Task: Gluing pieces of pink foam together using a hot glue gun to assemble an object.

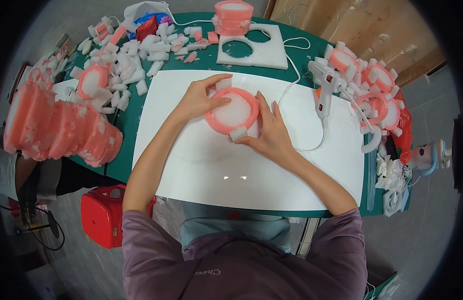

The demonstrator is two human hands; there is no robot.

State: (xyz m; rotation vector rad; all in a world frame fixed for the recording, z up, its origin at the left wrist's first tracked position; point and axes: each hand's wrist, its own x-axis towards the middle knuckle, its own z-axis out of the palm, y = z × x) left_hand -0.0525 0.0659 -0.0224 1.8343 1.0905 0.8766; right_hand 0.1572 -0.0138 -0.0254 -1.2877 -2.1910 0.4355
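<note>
A round foam piece lies on the white board [191, 170] in front of me: a pink foam ring [215, 123] around a white foam disc [232, 111]. Small white foam blocks sit at its rim, an upper block [224, 83] and a lower block [237, 133]. My left hand [202, 97] grips the upper left of the ring, thumb over the rim and index finger behind the upper block. From the right, my right hand [272, 132] holds the ring, fingers along its side and thumb at the lower block.
A white glue gun [322, 92] with a cord stands right of the foam piece. Loose white foam blocks [159, 47] heap at the back left. Stacked pink foam rounds [61, 125] stand at the left. Similar pieces [379, 77] crowd the right edge. A cut-out foam sheet [274, 52] lies behind.
</note>
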